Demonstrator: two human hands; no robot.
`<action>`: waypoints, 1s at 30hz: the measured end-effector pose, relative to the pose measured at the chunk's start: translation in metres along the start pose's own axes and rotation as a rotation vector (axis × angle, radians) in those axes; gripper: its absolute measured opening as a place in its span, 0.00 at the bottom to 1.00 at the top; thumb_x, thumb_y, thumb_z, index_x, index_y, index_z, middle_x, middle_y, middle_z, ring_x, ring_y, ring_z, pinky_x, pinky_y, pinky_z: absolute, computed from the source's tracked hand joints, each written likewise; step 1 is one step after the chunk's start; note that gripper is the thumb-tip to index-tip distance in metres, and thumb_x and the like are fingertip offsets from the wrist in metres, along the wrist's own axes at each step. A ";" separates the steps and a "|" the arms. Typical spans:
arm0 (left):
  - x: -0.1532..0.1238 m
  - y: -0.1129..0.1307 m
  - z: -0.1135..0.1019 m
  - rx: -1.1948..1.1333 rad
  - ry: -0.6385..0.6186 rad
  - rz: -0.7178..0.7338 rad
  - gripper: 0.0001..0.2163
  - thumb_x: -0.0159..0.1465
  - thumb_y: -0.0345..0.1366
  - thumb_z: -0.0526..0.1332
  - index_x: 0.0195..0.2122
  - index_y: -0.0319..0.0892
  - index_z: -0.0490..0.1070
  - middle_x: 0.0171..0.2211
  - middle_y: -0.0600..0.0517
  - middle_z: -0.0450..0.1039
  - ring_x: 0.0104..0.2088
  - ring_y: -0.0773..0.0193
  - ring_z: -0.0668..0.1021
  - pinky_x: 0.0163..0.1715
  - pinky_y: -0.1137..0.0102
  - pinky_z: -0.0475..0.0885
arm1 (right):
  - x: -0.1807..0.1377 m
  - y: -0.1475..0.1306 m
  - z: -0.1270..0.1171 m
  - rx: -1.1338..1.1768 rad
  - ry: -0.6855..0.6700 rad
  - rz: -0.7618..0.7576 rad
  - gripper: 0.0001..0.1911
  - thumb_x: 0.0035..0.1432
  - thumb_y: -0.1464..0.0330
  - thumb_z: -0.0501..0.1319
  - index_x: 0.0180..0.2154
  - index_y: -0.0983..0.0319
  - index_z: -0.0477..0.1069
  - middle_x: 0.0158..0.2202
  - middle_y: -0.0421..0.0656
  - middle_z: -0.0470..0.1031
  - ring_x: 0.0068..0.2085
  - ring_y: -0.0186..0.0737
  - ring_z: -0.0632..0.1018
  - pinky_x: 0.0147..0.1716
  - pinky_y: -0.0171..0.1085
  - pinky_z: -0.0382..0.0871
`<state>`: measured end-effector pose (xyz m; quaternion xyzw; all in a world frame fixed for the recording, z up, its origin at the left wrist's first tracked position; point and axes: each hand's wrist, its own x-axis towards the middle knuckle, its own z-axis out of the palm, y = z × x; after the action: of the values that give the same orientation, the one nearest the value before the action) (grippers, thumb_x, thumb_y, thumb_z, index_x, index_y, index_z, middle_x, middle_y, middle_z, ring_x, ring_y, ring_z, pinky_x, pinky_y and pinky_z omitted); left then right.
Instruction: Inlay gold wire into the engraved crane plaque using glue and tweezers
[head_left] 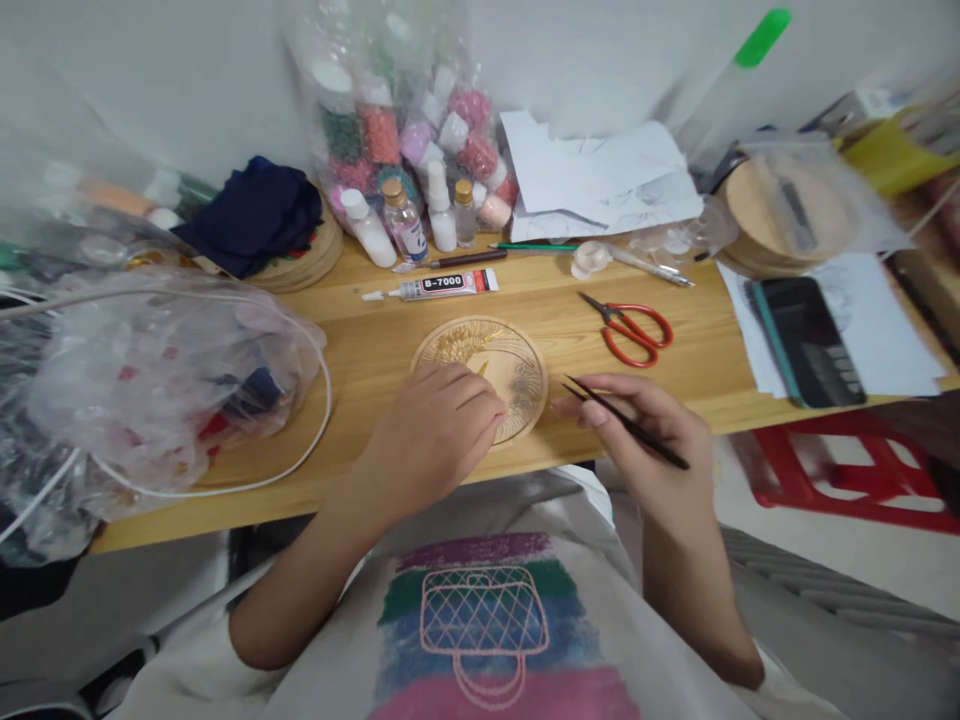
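Observation:
My right hand (667, 440) holds a pair of dark tweezers (637, 430) between thumb and fingers. Their tips are slightly apart and point left, just off the right edge of a round wooden disc (532, 360). The disc lies on the table and carries a pattern of fine dark lines, with gold work along its upper left. Over its lower left part rests my left hand (442, 430), fingers curled and pressed together. Whatever they may pinch is hidden. A small gold piece (482, 368) shows just above these fingers.
Red-handled scissors (637, 330) lie right of the disc, a glue tube (450, 285) behind it. Small bottles (405, 222) and a bag of coloured jars (382, 130) stand at the back. Left is a plastic bag (172, 370) with a white cable (326, 400); right, a phone (810, 340) on paper.

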<state>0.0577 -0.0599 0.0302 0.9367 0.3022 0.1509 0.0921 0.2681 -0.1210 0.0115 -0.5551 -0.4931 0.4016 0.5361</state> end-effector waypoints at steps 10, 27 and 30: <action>-0.047 0.000 0.007 0.106 0.064 -0.129 0.11 0.70 0.31 0.51 0.35 0.42 0.72 0.33 0.52 0.78 0.34 0.62 0.77 0.34 0.66 0.69 | -0.003 0.014 -0.008 -0.304 -0.097 -0.241 0.09 0.57 0.73 0.66 0.40 0.55 0.79 0.38 0.42 0.83 0.41 0.40 0.82 0.41 0.39 0.79; -0.026 0.021 -0.012 0.162 -0.018 -0.135 0.09 0.69 0.30 0.54 0.33 0.39 0.72 0.30 0.51 0.75 0.32 0.61 0.74 0.32 0.64 0.64 | -0.019 -0.014 0.014 -0.366 -0.306 -0.348 0.15 0.59 0.75 0.64 0.45 0.53 0.76 0.42 0.41 0.81 0.44 0.42 0.81 0.45 0.41 0.76; -0.026 0.021 -0.012 0.149 -0.052 -0.134 0.10 0.69 0.30 0.54 0.32 0.40 0.71 0.29 0.52 0.75 0.33 0.61 0.74 0.33 0.64 0.66 | -0.019 -0.011 0.013 -0.358 -0.315 -0.353 0.15 0.59 0.75 0.63 0.46 0.53 0.76 0.42 0.41 0.82 0.44 0.42 0.81 0.44 0.42 0.76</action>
<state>0.0449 -0.0916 0.0406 0.9222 0.3721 0.0972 0.0397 0.2502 -0.1375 0.0196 -0.4774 -0.7220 0.2901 0.4082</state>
